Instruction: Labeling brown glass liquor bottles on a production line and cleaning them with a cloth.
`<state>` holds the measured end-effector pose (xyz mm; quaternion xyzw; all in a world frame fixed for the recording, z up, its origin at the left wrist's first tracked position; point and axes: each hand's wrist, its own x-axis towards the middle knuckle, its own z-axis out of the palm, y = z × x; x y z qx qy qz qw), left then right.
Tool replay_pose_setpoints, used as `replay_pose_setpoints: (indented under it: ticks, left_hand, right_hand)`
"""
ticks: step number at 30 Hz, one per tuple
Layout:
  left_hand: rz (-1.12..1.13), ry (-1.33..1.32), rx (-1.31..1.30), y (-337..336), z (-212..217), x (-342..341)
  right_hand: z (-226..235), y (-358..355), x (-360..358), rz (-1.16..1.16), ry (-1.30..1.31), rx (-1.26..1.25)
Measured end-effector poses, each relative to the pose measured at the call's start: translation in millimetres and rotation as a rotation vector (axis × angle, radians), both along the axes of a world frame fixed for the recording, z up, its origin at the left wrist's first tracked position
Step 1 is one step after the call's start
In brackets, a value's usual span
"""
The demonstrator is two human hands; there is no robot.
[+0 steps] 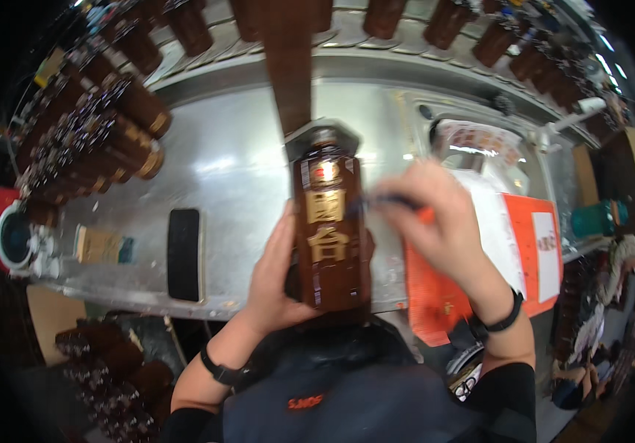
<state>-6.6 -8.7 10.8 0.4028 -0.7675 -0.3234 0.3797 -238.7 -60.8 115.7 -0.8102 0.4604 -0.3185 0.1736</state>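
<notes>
A glossy brown bottle [330, 273] with gold characters and a small red mark stands before me, its narrow neck toward the far side. My left hand [277, 269] is wrapped round its lower left side, with some fingers hidden behind it. My right hand [435, 214] is closed on a slim dark tool [391, 199], whose tip is at or very near the bottle's right edge. Motion blur hides the tool's exact kind and whether it touches. Behind the bottle's neck shows a grey angular plate [299, 144] on a long brown upright board [288, 74].
A black phone [185, 255] lies on the metal table [221, 162] to the left. Many brown bottles [136, 107] crowd the far left, with others along the curved conveyor [229, 66] at the back. An orange folder [432, 295] and white sheets [491, 221] lie right. A teal jar [596, 219] stands beyond.
</notes>
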Motion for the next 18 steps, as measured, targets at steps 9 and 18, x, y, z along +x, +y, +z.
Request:
replay_pose_setpoints:
  ticks: [9,18]
  left_hand:
    - [0.04,-0.071,-0.118,3,3,-5]
    - [0.052,-0.074,-0.161,5,-4,-2]
  right_hand:
    - [-14,-4,-4,0.154,0.055,-0.256]
    - [7,-9,10,0.258,-0.025,-0.21]
